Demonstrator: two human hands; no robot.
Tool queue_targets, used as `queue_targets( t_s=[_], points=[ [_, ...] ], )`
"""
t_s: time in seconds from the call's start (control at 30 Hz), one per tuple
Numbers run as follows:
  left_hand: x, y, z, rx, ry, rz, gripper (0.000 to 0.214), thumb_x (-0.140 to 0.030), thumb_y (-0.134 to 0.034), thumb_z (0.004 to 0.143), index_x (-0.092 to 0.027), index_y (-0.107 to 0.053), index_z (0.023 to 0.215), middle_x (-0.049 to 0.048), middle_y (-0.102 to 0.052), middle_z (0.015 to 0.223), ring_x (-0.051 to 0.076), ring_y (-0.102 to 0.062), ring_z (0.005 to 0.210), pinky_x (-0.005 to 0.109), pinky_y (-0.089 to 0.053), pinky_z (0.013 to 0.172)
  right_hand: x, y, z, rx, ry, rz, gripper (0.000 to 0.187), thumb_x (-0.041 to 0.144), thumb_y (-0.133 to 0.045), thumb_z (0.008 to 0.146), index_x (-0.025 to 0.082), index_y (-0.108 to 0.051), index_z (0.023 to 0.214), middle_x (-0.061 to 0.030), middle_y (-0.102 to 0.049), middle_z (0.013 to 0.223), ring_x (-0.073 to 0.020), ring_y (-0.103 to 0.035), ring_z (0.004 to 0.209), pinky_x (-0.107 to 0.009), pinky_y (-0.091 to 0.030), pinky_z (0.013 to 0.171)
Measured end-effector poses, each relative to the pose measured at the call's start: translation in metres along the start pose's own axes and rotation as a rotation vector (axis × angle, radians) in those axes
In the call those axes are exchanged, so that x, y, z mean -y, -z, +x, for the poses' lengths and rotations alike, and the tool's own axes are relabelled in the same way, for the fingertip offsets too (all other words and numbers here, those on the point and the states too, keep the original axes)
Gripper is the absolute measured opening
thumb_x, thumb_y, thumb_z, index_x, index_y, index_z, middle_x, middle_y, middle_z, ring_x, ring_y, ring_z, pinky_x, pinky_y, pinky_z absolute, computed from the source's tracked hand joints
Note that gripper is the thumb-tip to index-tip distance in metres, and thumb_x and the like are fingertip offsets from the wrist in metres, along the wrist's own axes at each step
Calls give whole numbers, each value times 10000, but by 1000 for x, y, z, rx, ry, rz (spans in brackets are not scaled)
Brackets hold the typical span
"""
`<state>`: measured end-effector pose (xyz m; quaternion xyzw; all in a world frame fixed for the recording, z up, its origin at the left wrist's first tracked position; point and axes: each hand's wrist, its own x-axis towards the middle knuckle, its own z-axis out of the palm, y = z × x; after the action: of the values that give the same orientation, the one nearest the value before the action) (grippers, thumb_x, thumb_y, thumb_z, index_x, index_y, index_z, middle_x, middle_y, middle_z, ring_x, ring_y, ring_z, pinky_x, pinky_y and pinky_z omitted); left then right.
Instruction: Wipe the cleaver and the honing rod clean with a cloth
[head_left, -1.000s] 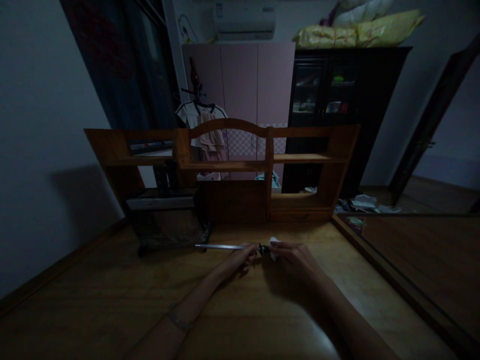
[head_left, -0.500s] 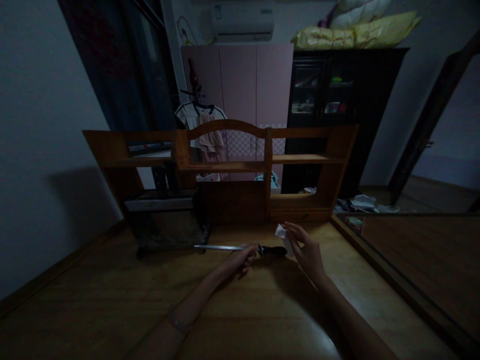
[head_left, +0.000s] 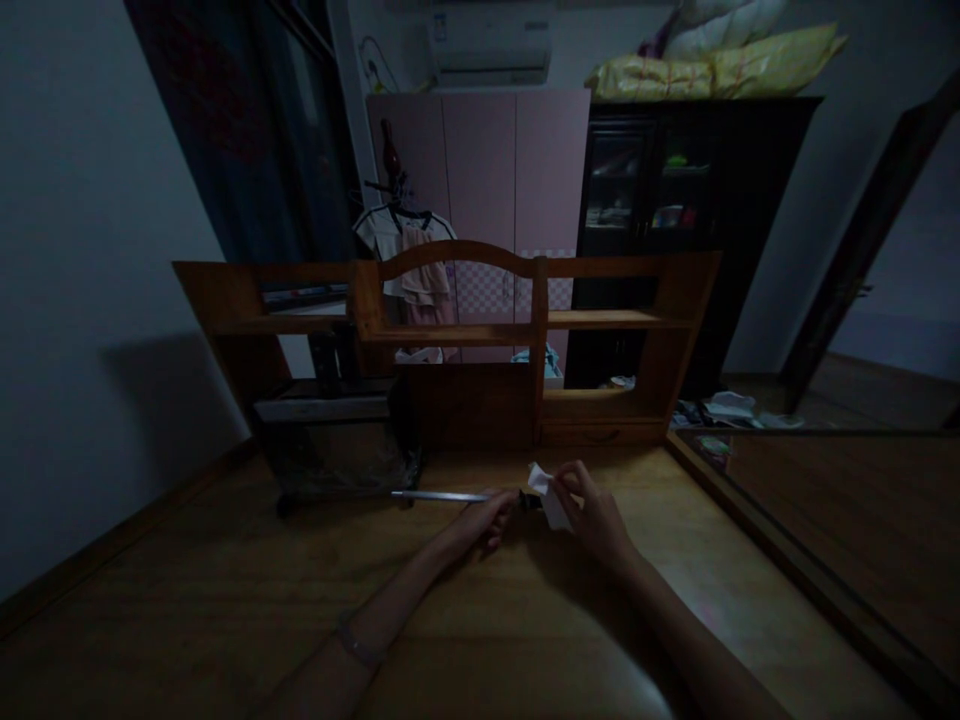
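Landmark: shelf unit (head_left: 457,336).

Risks, L to R:
- Wrapped box (head_left: 334,440) sits at the shelf unit's left bay. Metal rod (head_left: 442,496) points that way, in front of the shelf unit's middle bay; if we swing it, we could snag the plastic.
- Left hand (head_left: 484,520), also in front of the middle bay: fingers curled and clamped on the rod beside its dark handle (head_left: 531,501). If we loosen them, the rod could roll or turn.
- Right hand (head_left: 596,520), in front of the shelf unit's right bay: thumb and fingertips together, pinching white paper (head_left: 553,505) against or just over the handle. It looks thin; a hard pull could tear it or strip it off.

Can't make out, L to R:
- Box contents: dim, behind plastic.
- Rod tip vs box: can't tell the gap.
- Rod under our left fingers: hidden. Can't tell if it touches the desk (head_left: 450,640).
- Handle's far end: covered by paper.
- Both forearms: cut off at the bottom edge, farthest from the shelf unit.
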<state>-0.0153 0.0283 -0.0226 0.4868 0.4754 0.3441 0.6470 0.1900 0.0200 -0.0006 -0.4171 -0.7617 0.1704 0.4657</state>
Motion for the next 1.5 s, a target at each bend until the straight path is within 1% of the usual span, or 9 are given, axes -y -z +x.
queue_targets(
  t_s=[0.2, 0.5, 0.7, 0.83, 0.93, 1.07, 1.2, 1.33, 1.5],
  points=[
    [-2, -3, -3, -55, -17, 7, 410, -587, -562, 690, -206, -414, 702, -104, -317, 483, 38, -238, 341, 174, -221, 340, 5, -1, -4, 234, 115, -76, 283, 259, -426, 910, 255, -575, 1151, -51, -716, 988, -190, -686, 812, -263, -505, 683],
    [-5, -3, -6, 30, -52, 18, 406, -586, -545, 711, -206, -404, 684, -111, -261, 491, 37, -175, 350, 184, -194, 331, 0, 7, -2, 320, 122, -207, 319, 202, -426, 885, 242, -641, 1116, -71, -716, 981, -194, -675, 816, -248, -465, 713],
    [-3, -2, -3, 33, 16, 12, 413, -585, -518, 729, -205, -379, 645, -118, -241, 476, 33, -169, 342, 187, -179, 344, -10, 10, -2, 235, 2, -410, 265, 231, -388, 906, 207, -651, 927, -63, -703, 767, -172, -644, 661, -226, -360, 558],
    [-1, 0, -1, 55, -5, -32, 385, -554, -522, 746, -211, -368, 661, -115, -248, 486, 36, -173, 341, 187, -179, 338, -27, 13, -3, 55, -114, -539, 237, 266, -405, 899, 194, -602, 1011, -79, -695, 759, -205, -639, 646, -252, -320, 537],
    [0, 1, 0, 65, -12, -39, 371, -542, -542, 742, -210, -387, 686, -116, -245, 490, 40, -173, 351, 182, -180, 336, -33, 18, -3, -64, -180, -457, 247, 314, -395, 912, 206, -585, 1026, -73, -695, 792, -205, -640, 652, -254, -338, 546],
    [2, 2, 1, 48, -3, -15, 395, -561, -522, 750, -205, -376, 660, -114, -240, 491, 35, -170, 355, 179, -187, 341, -27, 20, 0, -96, -159, -173, 230, 365, -425, 907, 221, -599, 953, -48, -689, 851, -187, -645, 743, -248, -406, 626],
    [2, 2, 1, 75, -40, -7, 415, -574, -524, 740, -211, -349, 642, -111, -231, 492, 37, -168, 355, 182, -191, 332, -16, 13, 2, 21, -119, 54, 266, 434, -453, 896, 206, -587, 867, -33, -666, 823, -172, -623, 738, -242, -427, 626],
    [-1, 1, 0, 59, -38, 6, 406, -572, -545, 714, -215, -359, 657, -117, -228, 486, 38, -155, 356, 180, -201, 334, -10, 6, 0, 176, -86, 103, 274, 452, -451, 902, 202, -550, 850, -8, -616, 736, -146, -570, 650, -233, -396, 571],
    [2, 1, 1, 45, -56, 4, 383, -559, -532, 725, -215, -373, 662, -112, -245, 489, 42, -177, 354, 183, -195, 337, -8, 6, -2, 204, -90, 131, 283, 455, -416, 916, 206, -534, 856, -7, -588, 721, -140, -550, 638, -233, -390, 557]
  ],
)
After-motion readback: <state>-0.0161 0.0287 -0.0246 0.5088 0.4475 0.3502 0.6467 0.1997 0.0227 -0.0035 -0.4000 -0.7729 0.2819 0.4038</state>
